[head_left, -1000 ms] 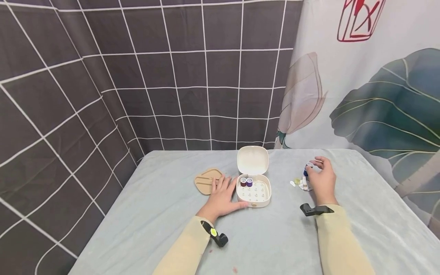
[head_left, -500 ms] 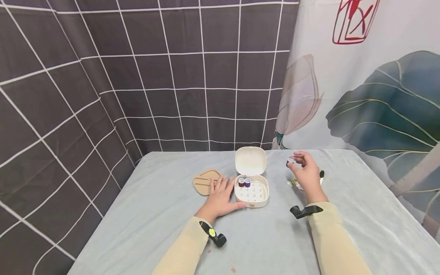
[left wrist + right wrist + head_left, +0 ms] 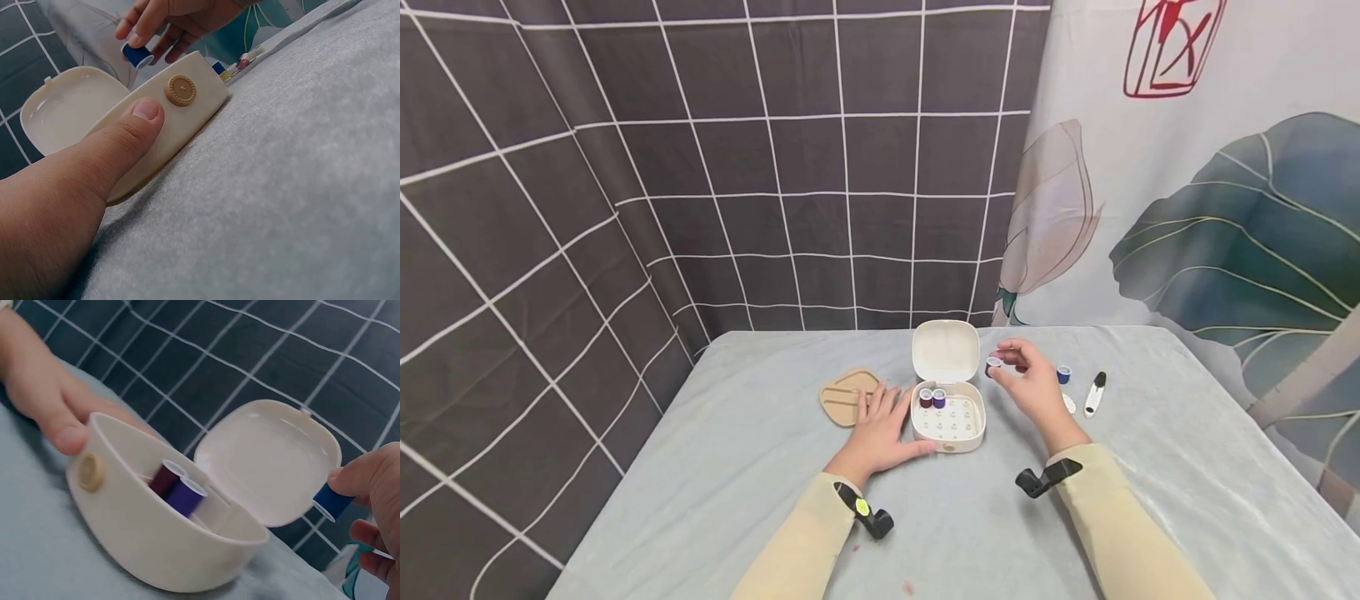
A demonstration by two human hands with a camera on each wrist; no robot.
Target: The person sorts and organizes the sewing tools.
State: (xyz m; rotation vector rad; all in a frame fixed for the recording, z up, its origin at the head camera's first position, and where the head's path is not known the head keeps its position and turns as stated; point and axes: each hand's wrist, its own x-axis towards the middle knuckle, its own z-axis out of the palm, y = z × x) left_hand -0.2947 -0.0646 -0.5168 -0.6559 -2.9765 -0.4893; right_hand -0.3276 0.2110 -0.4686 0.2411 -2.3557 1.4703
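A cream sewing box stands with its lid raised. Inside, a dark red thread spool and a purple thread spool sit side by side at the back left, among rows of small pegs. My left hand rests at the box's left side, fingers spread and straight, its thumb against the front near the round tan button. Between thumb and fingers my right hand pinches a blue thread spool, held in the air just right of the lid.
A tan grooved tray lies left of the box, partly under my left fingertips. To the right lie another blue spool, a small white piece and a white tool with a black end. Grey cloth covers the table.
My right hand has lifted the blue thread spool from the right-hand group of things and carried it left to the lid. My left hand has stayed at the box.
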